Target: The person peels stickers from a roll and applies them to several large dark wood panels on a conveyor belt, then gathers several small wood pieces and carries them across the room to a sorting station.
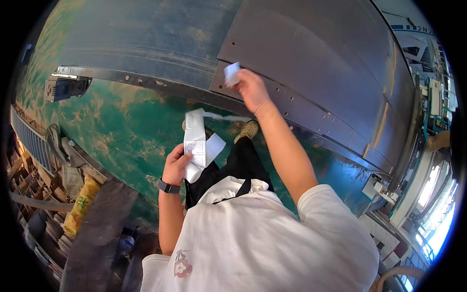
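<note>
My left hand (173, 165) is closed on a long strip of white printed labels (195, 127), thumb on top. The strip folds over around the hand, and a thin, curling end trails off to the right toward my shoe. Farther out, my right hand (253, 91) pinches a small white label (231, 74) between its fingertips. That label is slightly blurred and hangs over the near edge of a large dark panel (316, 58). Whether it touches the panel I cannot tell.
Across the far side lies a machine bed (146, 34) with a metal edge; the panel has small holes along its near side. A dusty green floor (131, 117) is under my feet. Wood offcuts and a yellow sack (81, 204) are at the lower left. Machinery (428, 112) stands right.
</note>
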Motion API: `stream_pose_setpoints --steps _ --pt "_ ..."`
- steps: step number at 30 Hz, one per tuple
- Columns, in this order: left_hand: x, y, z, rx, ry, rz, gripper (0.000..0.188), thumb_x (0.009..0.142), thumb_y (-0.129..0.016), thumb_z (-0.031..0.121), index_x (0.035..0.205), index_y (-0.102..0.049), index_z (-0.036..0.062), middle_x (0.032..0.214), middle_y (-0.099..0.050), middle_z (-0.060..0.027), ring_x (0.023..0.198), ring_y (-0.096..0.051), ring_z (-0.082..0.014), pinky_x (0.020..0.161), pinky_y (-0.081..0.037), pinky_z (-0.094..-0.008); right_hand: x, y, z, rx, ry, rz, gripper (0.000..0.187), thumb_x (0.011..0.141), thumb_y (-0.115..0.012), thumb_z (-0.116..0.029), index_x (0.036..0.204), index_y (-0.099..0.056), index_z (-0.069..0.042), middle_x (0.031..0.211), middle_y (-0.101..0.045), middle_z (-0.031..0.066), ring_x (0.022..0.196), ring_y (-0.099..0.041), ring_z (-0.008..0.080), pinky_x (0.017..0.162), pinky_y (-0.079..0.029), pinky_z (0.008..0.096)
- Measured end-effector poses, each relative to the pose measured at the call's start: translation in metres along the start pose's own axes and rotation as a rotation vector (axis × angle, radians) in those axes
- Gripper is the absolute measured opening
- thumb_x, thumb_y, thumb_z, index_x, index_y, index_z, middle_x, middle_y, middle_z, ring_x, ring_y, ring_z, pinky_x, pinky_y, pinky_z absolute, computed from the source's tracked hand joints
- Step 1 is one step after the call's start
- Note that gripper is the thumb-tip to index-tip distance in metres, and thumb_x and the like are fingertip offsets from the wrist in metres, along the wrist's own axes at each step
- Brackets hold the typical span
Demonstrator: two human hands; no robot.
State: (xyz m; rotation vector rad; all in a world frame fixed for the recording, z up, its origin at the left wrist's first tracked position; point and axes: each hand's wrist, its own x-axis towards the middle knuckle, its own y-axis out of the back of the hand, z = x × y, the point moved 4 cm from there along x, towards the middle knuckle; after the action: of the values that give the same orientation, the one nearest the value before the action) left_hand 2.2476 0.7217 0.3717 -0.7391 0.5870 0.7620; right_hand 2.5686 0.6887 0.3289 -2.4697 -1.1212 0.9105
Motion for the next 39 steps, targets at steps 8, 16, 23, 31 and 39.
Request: stream_pose_setpoints --steps 8,16,23,31,39 --pt "-0.005 0.018 0.023 0.063 0.056 0.073 0.016 0.086 -0.057 0.003 0.102 -0.062 0.0001 0.092 -0.065 -0.0025 0.081 -0.058 -0.0102 0.074 -0.046 -0.0254 -0.019 -0.012 -0.054 -1.491 0.888 0.334 0.002 0.077 -0.061 -0.01 0.079 -0.062 -0.009 0.084 -0.062 0.0038 0.073 -0.058 0.0296 0.067 -0.044 0.0425" --pt "0.002 -0.034 0.08 0.287 -0.219 0.126 0.011 0.092 -0.061 0.014 0.088 -0.063 0.0039 0.079 -0.06 0.0033 0.069 -0.05 -0.0053 0.063 -0.04 -0.0232 -0.045 -0.03 -0.035 -1.734 0.843 -0.278 0.019 0.082 -0.059 -0.023 0.093 -0.069 -0.012 0.099 -0.067 -0.0011 0.111 -0.054 0.0221 0.097 -0.037 0.0472" --pt "0.006 -0.057 0.074 0.318 -0.266 0.09 0.016 0.092 -0.061 0.017 0.095 -0.064 0.001 0.085 -0.061 0.0015 0.075 -0.051 -0.0059 0.067 -0.042 -0.023 -0.126 -0.113 -0.056 -1.322 0.837 -0.55 0.021 0.074 -0.068 -0.024 0.09 -0.068 -0.01 0.087 -0.064 0.0056 0.091 -0.059 0.0227 0.08 -0.044 0.0369" --pt "-0.004 -0.068 0.076 0.351 -0.079 -0.048 0.029 0.084 -0.058 0.0 0.112 -0.061 -0.0031 0.097 -0.066 -0.0044 0.087 -0.06 -0.0122 0.078 -0.047 -0.0273 -0.071 -0.049 -0.029 -0.689 0.228 -0.14 0.021 0.078 -0.06 -0.024 0.078 -0.067 -0.004 0.07 -0.062 0.0126 0.071 -0.061 0.0309 0.067 -0.049 0.0424" --pt "0.016 -0.036 0.1 0.421 -0.096 -0.075 0.032 0.084 -0.052 0.0 0.115 -0.06 -0.0044 0.104 -0.066 -0.0083 0.091 -0.061 -0.0154 0.079 -0.048 -0.0285 -0.098 -0.123 -0.014 -1.24 0.57 -0.523 0.024 0.079 -0.056 -0.03 0.081 -0.069 -0.009 0.079 -0.064 0.0093 0.084 -0.061 0.0303 0.077 -0.048 0.0429"
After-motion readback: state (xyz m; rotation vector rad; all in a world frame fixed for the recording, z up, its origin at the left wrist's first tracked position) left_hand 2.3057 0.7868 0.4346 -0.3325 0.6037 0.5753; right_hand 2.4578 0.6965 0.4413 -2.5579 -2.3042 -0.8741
